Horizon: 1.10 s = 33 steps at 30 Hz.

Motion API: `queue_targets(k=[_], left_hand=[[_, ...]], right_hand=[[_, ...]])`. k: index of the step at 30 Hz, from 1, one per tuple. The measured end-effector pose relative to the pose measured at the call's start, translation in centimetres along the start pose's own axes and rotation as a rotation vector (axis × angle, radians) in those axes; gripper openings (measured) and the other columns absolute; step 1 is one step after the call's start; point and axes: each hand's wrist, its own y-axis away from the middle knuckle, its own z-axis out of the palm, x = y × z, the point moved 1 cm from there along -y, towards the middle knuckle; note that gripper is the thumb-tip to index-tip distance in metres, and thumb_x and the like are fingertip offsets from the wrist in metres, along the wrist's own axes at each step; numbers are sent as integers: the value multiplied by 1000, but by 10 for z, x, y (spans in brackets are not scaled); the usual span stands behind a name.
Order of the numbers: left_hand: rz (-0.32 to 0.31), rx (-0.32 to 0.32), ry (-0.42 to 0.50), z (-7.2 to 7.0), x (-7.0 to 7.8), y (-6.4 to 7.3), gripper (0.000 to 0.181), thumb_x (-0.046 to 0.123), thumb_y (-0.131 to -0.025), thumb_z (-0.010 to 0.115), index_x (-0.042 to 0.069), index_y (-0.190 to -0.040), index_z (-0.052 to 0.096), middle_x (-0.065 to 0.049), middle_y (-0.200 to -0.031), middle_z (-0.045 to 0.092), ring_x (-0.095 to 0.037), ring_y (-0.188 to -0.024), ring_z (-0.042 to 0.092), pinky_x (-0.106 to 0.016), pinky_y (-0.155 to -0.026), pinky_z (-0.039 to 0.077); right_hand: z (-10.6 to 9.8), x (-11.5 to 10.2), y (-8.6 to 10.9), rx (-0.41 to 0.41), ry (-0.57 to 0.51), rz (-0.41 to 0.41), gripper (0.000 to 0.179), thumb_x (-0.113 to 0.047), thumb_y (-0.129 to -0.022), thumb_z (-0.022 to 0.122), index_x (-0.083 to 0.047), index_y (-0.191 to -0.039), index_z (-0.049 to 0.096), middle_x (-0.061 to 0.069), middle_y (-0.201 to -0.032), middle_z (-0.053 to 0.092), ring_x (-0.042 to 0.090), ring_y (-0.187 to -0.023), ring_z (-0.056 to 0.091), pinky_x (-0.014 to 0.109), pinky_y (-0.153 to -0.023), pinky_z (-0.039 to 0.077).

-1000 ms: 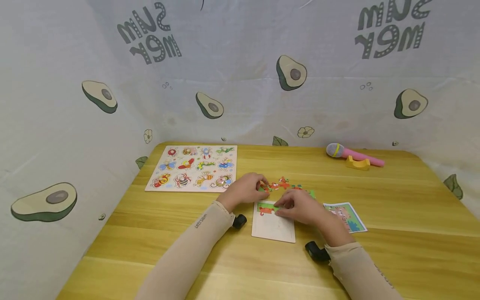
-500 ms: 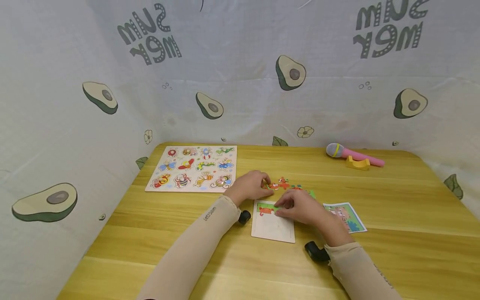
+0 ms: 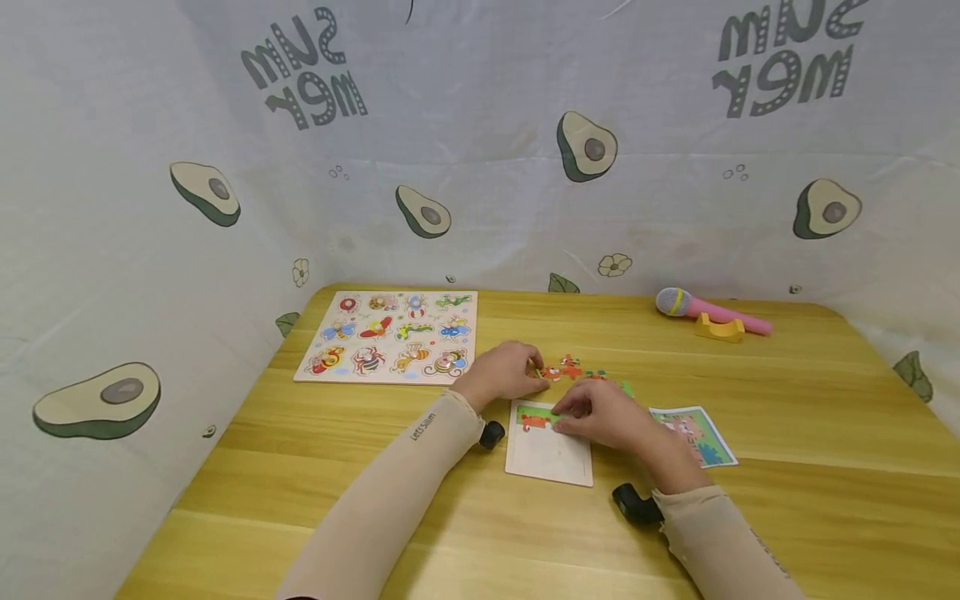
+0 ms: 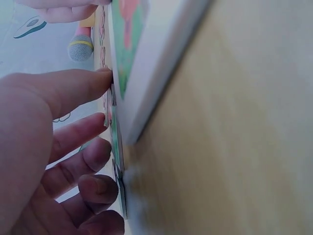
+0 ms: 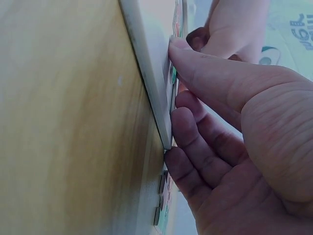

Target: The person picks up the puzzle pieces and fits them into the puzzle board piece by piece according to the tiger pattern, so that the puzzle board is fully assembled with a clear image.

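A pale, square puzzle tray [image 3: 551,463] lies on the table, with a strip of green-and-orange picture [image 3: 534,420] along its far edge. My right hand [image 3: 609,417] is over the tray's right far part, pinching a puzzle piece [image 5: 173,74] between thumb and index finger. Just beyond the tray's far left corner, my left hand [image 3: 504,372] has its thumb and index fingertips at the two edges of a small puzzle piece [image 4: 107,100]. Several loose orange and green pieces [image 3: 570,367] lie behind the tray, partly hidden by both hands.
A picture card [image 3: 708,435] lies right of the tray, partly behind my right wrist. An insect board [image 3: 360,379] sits at the back left. At the back right, a pink toy microphone [image 3: 712,312] rests by a yellow cradle [image 3: 718,329]. A printed curtain [image 3: 487,183] hangs behind.
My left hand has shifted a little right and away from me among the loose pieces, then stayed there. My right hand has held its place over the tray.
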Motion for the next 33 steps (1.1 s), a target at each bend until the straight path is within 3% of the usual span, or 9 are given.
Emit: queue_targets(k=[8,19,28,33], left_hand=[[-7,28,67,-1,-1,2,32,42,-92,74,18,-113,71,9,-85,61,-9,-78,57,-27,-69,47],[-35,53,211,-9,-14,18,36,39,-90,76,13,-115,73,9,-88,63,-9,-81,58,-26,-72,49],[22,83,270,-16,-20,39,29,34,-89,79,14,-109,75,11,-79,65,-8,-74,59,-26,-69,49],[75,53,317,-15,-22,51,25,31,-88,80,15,-106,76,12,-80,66,-7,-73,60,-25,-68,49]], right_hand=[[0,3,0,-4,-1,1,11,-17,-85,83,-13,-94,80,-5,-92,67,14,-77,54,30,-66,47],[-1,2,0,-13,-8,15,13,-19,-84,84,-13,-95,80,-5,-93,67,13,-78,55,30,-67,48],[-5,1,-1,-19,-25,27,15,-19,-85,84,-10,-96,80,-3,-92,67,14,-77,55,31,-66,48],[-5,3,0,-18,-39,42,17,-20,-84,85,-9,-96,79,-4,-87,66,14,-74,55,30,-64,48]])
